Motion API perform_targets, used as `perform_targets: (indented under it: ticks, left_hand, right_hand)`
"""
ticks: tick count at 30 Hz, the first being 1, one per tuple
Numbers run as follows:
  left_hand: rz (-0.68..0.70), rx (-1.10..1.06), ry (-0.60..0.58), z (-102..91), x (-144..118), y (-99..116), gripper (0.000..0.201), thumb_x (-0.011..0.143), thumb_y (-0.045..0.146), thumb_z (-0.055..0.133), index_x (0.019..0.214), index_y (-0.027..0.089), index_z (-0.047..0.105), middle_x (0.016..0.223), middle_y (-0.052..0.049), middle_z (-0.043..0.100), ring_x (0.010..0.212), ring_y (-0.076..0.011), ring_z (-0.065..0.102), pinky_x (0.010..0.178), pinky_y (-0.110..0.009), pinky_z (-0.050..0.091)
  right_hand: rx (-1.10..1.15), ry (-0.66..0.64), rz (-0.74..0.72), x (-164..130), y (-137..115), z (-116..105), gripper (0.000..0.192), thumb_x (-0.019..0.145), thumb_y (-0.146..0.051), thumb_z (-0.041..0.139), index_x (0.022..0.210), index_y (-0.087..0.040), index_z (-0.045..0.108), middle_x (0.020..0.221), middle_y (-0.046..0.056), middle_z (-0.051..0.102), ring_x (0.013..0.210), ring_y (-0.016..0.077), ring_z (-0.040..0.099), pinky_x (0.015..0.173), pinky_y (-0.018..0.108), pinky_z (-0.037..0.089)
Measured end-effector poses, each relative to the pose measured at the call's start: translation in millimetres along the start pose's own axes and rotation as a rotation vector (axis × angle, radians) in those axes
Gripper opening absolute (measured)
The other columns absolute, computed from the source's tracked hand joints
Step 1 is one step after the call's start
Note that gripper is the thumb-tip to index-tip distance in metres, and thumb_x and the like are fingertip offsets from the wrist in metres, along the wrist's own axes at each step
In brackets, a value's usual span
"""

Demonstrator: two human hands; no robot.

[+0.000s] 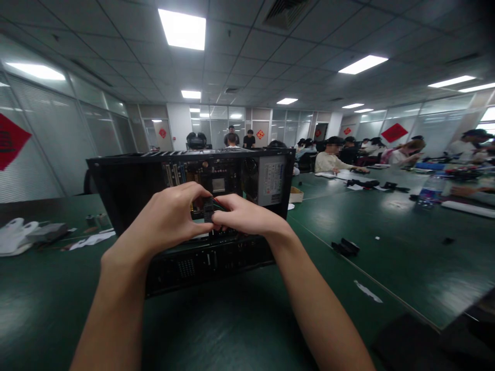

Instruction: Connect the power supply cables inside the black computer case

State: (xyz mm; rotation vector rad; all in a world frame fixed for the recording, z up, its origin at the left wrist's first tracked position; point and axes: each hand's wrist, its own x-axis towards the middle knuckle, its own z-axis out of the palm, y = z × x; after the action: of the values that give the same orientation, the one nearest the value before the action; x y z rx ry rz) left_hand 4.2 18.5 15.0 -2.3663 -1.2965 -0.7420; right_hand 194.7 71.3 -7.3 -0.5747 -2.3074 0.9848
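Observation:
An opened black computer case [185, 257] lies on its side across the table in front of me. Inside it are a motherboard [228, 172] and, at the right end, a power supply [270, 180] with a label. Before the case opening, my left hand [174, 214] pinches a black cable connector [208, 210] between thumb and fingers. From the other side, my right hand [243, 214] has its fingers closed on the same connector and its thin coloured wires [219, 205]. Its far fingertips are partly hidden. Whether the connector touches the board I cannot tell.
Green table [328, 288] all round. At left lie a white plastic bag [17, 234], a grey box [47, 233] and paper. At right are a black part [346, 247], a paper strip [367, 292] and a water bottle [430, 190]. Several people sit farther back.

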Motion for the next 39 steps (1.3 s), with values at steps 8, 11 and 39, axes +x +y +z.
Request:
perform_targets:
  ticks: [8,11,39]
  left_hand:
    - [0.009,0.009,-0.001,4.9,2.0,-3.4,0.044,0.070,0.040,0.072,0.109,0.021,0.065,0.100,-0.005,0.071,0.087,-0.0220,0.066,0.074,-0.032,0.050]
    - [0.020,0.041,0.009,6.3,2.5,-4.1,0.044,0.071,0.038,0.072,0.111,0.021,0.064,0.102,-0.006,0.071,0.089,-0.0227,0.067,0.075,-0.033,0.051]
    - [0.013,0.144,0.584,64.1,13.3,-24.9,0.022,0.091,0.026,0.058,0.103,0.018,0.074,0.111,-0.008,0.073,0.101,-0.0226,0.067,0.089,-0.037,0.052]
  right_hand:
    - [-0.049,0.026,-0.026,-1.5,0.4,-1.0,0.011,0.080,-0.026,0.053,0.082,-0.016,0.056,0.069,-0.003,0.053,0.062,0.0105,0.048,0.053,0.022,0.036]
    - [-0.038,0.048,-0.015,0.3,1.8,0.2,0.011,0.079,-0.025,0.052,0.083,-0.016,0.057,0.070,-0.003,0.054,0.063,0.0108,0.048,0.053,0.022,0.036]
    - [-0.898,0.550,-0.273,15.3,33.0,-8.2,0.039,0.094,-0.015,0.043,0.131,-0.022,0.053,0.136,0.011,0.049,0.124,0.0251,0.045,0.099,0.041,0.047]
